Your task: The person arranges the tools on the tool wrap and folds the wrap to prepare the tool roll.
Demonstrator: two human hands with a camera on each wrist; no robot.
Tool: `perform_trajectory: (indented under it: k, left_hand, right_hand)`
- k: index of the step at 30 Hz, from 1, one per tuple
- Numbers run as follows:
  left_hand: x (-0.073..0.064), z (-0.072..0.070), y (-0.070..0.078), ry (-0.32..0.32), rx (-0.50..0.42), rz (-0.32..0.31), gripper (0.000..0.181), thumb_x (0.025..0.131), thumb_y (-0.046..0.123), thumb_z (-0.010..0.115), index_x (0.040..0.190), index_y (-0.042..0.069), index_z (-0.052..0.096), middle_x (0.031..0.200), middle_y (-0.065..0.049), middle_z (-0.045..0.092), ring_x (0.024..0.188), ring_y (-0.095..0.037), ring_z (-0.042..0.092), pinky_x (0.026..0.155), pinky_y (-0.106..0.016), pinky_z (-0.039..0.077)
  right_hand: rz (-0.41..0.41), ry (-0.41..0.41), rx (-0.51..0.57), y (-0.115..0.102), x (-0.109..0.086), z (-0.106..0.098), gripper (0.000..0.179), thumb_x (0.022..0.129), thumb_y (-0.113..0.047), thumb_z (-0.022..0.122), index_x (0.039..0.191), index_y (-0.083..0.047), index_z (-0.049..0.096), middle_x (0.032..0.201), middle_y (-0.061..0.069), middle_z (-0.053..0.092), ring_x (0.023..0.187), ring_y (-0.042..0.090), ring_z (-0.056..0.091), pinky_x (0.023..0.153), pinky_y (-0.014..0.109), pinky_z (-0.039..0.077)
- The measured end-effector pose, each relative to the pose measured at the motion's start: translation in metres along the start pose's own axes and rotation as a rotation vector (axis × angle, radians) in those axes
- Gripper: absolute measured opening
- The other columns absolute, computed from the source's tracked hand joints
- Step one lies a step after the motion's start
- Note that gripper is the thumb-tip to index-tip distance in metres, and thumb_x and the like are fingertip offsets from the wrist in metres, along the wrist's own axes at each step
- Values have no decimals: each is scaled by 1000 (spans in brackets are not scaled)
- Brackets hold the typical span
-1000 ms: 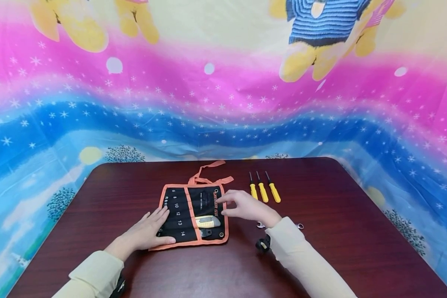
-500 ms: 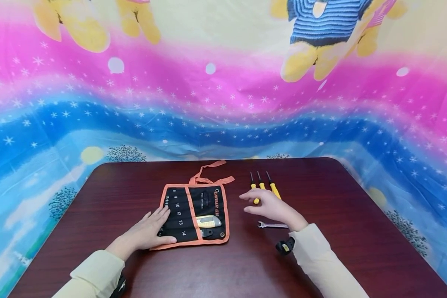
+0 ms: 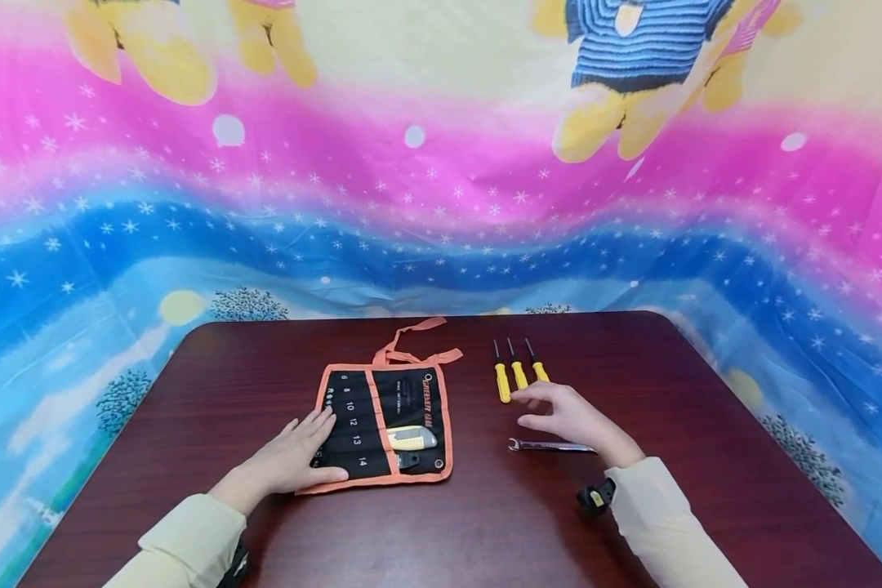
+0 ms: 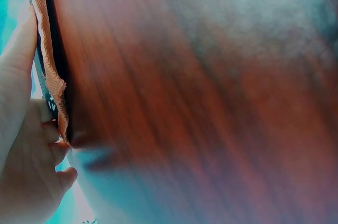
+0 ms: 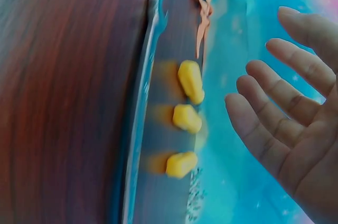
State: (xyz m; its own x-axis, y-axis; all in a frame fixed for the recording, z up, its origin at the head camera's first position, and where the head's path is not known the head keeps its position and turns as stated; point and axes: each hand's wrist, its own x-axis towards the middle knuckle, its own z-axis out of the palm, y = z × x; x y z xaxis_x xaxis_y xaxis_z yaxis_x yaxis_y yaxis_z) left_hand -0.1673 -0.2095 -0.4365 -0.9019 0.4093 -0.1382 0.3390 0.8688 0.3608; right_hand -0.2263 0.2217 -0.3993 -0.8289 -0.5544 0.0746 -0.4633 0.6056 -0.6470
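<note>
While pressing flat with left hand point(image 3: 282, 453) on the left side of tool roll point(image 3: 367, 408), gripping nothing there: fingers straight, laid over the numbered panel, thumb toward the near edge. Roll spread open on table point(image 3: 456, 547), left of centre. Next across: utility knife point(image 3: 414, 438) and, just below, black-ended tool point(image 3: 408, 461), both tucked into right-hand pockets. Off the far edge: orange tie point(image 3: 447, 356), loose. Further right: three yellow screwdrivers point(image 3: 519, 376), side by side, shafts pointing away; then wrench point(image 3: 551, 446), nearer, lying crosswise, open end toward roll. Over wrench, near the screwdriver handles: right hand point(image 3: 573, 416), fingers loosely bent and apart, released, holding nothing per right wrist view.

Step, judging by layout: probably stowing tools in roll, now at the reaching stage. Can't tell whether aiming at wrench or a screwdriver. Next move calls for lowering right hand, pinching shank or handle, lifting clear of neighbours. Worth bracing roll with left palm, then lining up with a pocket before pushing in.
</note>
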Motion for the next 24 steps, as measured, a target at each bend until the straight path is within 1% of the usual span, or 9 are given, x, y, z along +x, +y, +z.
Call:
perform_trajectory:
  k: [5, 11, 13, 15, 20, 24]
  left_hand:
    - [0, 0, 0, 2, 3, -1, 98, 78, 66, 55, 141, -4, 30, 146, -22, 25, 134, -37, 18, 105, -55, 15]
    - [1, 1, -1, -3, 4, -6, 98, 78, 66, 55, 141, -4, 29, 146, -22, 25, 134, -37, 18, 105, -55, 15]
    - [0, 1, -1, -2, 1, -8, 98, 77, 66, 55, 141, -4, 29, 146, -22, 25, 134, -37, 18, 105, -55, 14]
    - [0, 1, -1, -1, -2, -10, 98, 77, 65, 56, 142, -4, 29, 146, -22, 25, 134, -37, 18, 105, -55, 14]
    - [1, 2, -1, -4, 1, -15, 98, 77, 65, 56, 142, -3, 29, 146, -21, 24, 135, -36, 18, 105, -55, 14]
    - [1, 2, -2, -3, 1, -15, 98, 77, 65, 56, 142, -4, 29, 146, -21, 24, 134, -36, 18, 105, -55, 14]
  right_hand:
    - [30, 23, 13, 12, -10, -4, 42, 84, -22, 69, 119, -2, 60, 112, 15, 59, 96, 30, 55, 74, 31, 51]
    - [41, 35, -19, 24, -21, -6, 40, 83, -19, 69, 117, 1, 61, 106, 14, 59, 92, 28, 56, 69, 28, 51]
    - [40, 34, -35, 28, -25, -6, 40, 83, -20, 70, 116, 2, 61, 104, 13, 59, 91, 27, 56, 69, 28, 51]
    - [56, 35, -42, 31, -28, -7, 40, 82, -21, 70, 115, 1, 62, 103, 11, 60, 91, 27, 56, 70, 29, 50]
    - [106, 9, -47, 37, -34, -10, 41, 81, -24, 71, 116, -3, 62, 105, 8, 59, 92, 26, 54, 71, 31, 50]
    - [122, -26, -63, 41, -37, -10, 38, 80, -26, 72, 112, -6, 65, 104, 5, 57, 90, 24, 52, 69, 31, 49]
